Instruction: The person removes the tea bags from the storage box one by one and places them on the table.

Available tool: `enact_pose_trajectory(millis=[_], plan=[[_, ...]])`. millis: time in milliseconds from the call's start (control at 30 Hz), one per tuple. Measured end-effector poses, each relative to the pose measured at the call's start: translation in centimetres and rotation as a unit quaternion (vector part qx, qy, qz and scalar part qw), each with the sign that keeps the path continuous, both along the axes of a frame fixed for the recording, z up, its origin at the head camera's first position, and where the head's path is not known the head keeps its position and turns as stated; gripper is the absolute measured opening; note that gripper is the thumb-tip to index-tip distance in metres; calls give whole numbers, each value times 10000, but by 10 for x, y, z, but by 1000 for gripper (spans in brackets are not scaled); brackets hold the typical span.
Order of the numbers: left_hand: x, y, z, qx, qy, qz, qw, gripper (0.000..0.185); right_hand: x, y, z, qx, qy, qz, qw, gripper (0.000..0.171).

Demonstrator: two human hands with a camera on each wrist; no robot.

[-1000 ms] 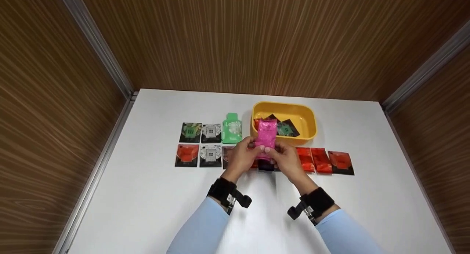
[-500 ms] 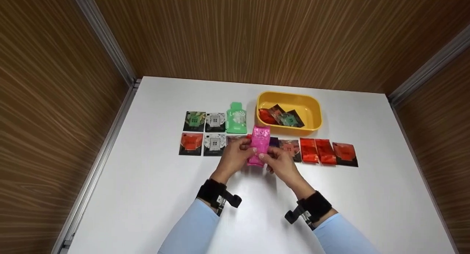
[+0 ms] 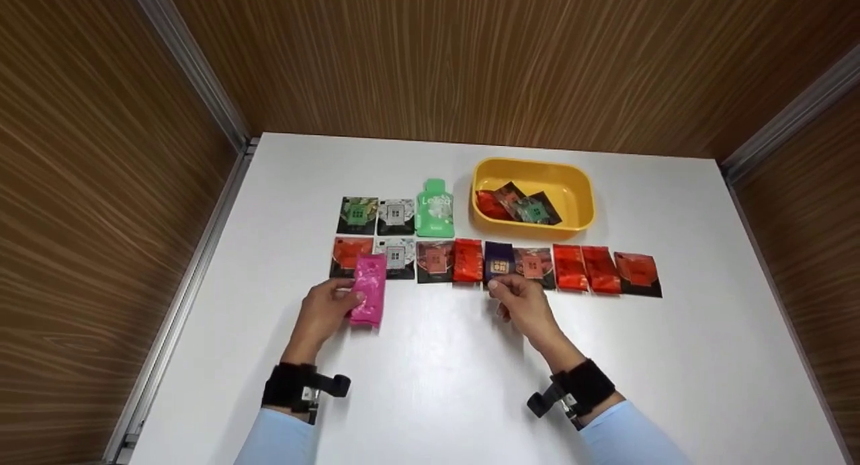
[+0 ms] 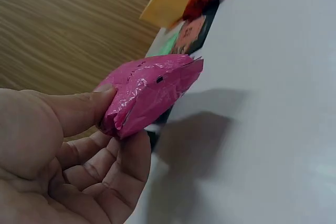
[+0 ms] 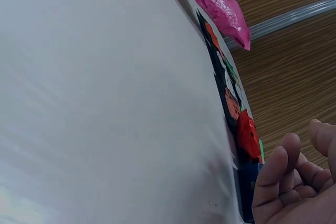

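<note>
My left hand (image 3: 321,316) pinches a shiny pink foil packet (image 3: 369,290) between thumb and fingers. The left wrist view shows this packet (image 4: 149,95) raised off the table, its shadow falling on the white surface. In the head view it overlaps the lower edges of a red-and-black sachet (image 3: 351,250) and a white-and-black sachet (image 3: 396,255). My right hand (image 3: 527,309) hovers by the lower end of a dark purple packet (image 3: 499,255). Its fingers are loosely bent with nothing between them and the thumb, as the right wrist view shows.
Red foil packets (image 3: 570,267) and flat sachets continue the front row to the right. Behind it lie a green sachet (image 3: 357,214), another white-and-black sachet (image 3: 396,216) and a green pouch (image 3: 435,213). A yellow tub (image 3: 574,189) holds several packets. Wood-grain panels (image 3: 437,62) enclose the table.
Both hands held the pink packet near the middle; the right hand has let go. My left hand has carried the packet leftward, and the purple packet now shows more fully.
</note>
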State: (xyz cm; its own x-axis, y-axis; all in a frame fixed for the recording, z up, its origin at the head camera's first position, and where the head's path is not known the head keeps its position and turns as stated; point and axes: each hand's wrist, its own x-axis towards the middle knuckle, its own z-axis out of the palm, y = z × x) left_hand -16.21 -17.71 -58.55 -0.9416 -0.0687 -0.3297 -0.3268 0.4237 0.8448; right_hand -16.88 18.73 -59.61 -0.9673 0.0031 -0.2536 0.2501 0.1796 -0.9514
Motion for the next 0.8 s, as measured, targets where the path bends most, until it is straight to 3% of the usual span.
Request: enact_pose_trajectory(millis=[167,333,467,667,800], plan=[[12,-14,-7,20,-238,55,9997,41,5,5,-2,30,-2,-57,10000,26],[17,-11,-6,-151,-274,110,9994,39,11,12,-4,49,19,-138,9999,28],[16,0,-9,-321,-282,-189,9989,38,13,15,-6,76,-1,-251,9997,24],[13,13,-8,-753,26,-95,9971,35,13,14,-7,85,20,-142,9999,25],[11,20,-6,-904,80,-304,9954,34,14,14,-7,89,27,-231,9997,23]])
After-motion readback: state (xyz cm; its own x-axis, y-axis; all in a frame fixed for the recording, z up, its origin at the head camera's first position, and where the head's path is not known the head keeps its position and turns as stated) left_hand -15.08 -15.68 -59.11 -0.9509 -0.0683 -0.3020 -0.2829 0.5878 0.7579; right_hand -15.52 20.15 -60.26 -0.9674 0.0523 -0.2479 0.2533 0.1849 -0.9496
